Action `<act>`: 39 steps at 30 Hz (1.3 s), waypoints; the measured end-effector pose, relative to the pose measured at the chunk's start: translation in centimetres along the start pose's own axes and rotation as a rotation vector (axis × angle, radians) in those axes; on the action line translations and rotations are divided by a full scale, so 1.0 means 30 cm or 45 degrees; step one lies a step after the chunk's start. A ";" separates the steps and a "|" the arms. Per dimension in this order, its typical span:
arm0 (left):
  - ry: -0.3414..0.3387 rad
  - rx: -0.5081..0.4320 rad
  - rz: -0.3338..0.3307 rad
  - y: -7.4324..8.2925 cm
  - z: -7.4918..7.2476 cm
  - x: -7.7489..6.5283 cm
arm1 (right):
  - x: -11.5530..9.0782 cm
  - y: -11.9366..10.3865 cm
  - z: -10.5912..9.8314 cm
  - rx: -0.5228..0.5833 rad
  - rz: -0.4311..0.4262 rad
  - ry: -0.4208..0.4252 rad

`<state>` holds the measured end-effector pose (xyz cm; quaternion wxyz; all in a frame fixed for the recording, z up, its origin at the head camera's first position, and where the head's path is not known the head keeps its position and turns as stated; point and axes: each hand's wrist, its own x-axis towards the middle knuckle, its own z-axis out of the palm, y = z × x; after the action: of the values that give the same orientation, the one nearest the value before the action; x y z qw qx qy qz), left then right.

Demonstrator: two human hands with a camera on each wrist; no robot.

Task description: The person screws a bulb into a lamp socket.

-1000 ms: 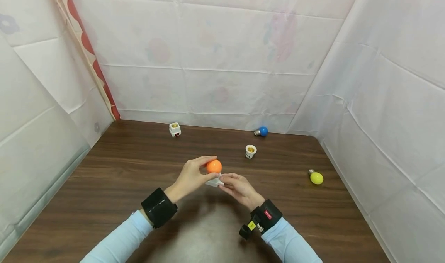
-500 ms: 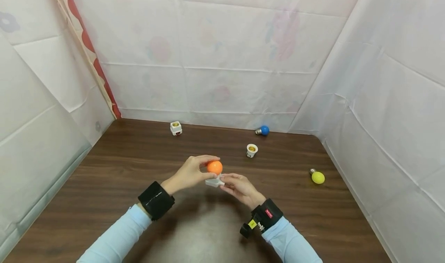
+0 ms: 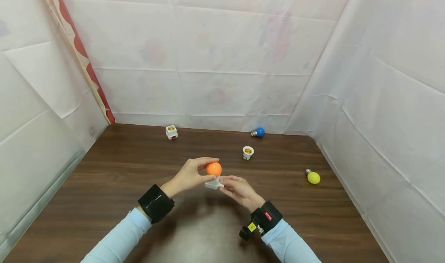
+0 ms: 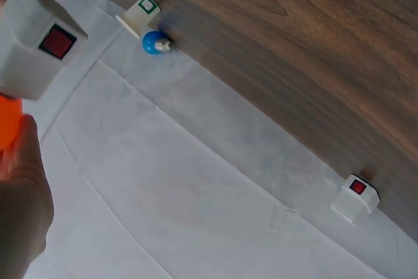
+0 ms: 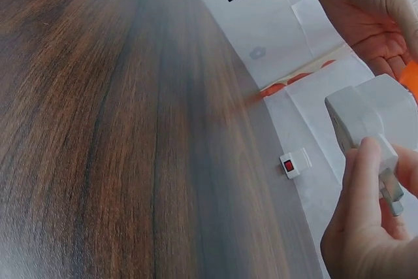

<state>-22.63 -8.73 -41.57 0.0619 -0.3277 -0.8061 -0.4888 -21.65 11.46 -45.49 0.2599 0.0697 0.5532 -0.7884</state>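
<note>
An orange light bulb is between the thumb and fingers of my left hand, which grips it from the left. Directly under the bulb is a white plug-in lamp socket, held above the table. My right hand pinches the socket from the right. In the left wrist view the socket shows a red switch, with the orange bulb against it. Metal plug prongs stick out between the right fingers in the right wrist view. The bulb's base is hidden.
On the brown table stand a white square socket at the back left and a round white socket right of centre. A blue bulb lies near the back edge, a yellow bulb at right. White sheets enclose the table.
My left wrist and thumb have shifted slightly around the orange bulb. The right hand keeps its hold on the socket, almost still. The head view has moved a little.
</note>
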 end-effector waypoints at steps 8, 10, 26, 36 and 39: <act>0.271 0.315 0.028 0.035 0.058 -0.004 | 0.002 0.006 -0.002 0.055 -0.050 -0.002; 0.319 0.367 0.028 0.044 0.068 -0.005 | 0.000 0.006 0.001 0.066 -0.046 0.002; 0.279 0.342 0.025 0.042 0.057 -0.013 | -0.003 0.007 0.004 0.049 -0.016 0.016; 0.217 0.320 0.044 0.030 0.041 -0.013 | 0.003 0.004 0.007 0.045 0.002 0.046; 0.171 0.311 0.035 0.026 0.034 -0.014 | 0.004 0.005 0.006 0.036 0.020 0.051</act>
<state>-21.62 -7.84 -41.67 0.1619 -0.2953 -0.8491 -0.4069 -21.64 11.22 -45.60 0.2538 0.0934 0.5464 -0.7926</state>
